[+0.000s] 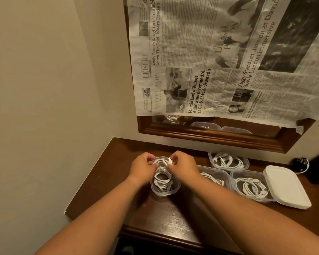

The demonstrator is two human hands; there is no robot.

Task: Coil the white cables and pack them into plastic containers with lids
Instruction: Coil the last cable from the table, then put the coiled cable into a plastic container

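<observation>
White cable lies coiled in a clear plastic container on the dark wooden table. The left hand and right hand both curl their fingers over the container's far end, pinching loops of that cable. Three other containers holding cables sit to the right, one beside a white lid

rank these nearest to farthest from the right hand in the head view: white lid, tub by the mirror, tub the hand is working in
1. Tub being filled: at the left, right under the right hand, which pinches a white cable.
2. Tub by the mirror: at the back, to the hand's right.
3. White lid: at the far right end of the row.
</observation>
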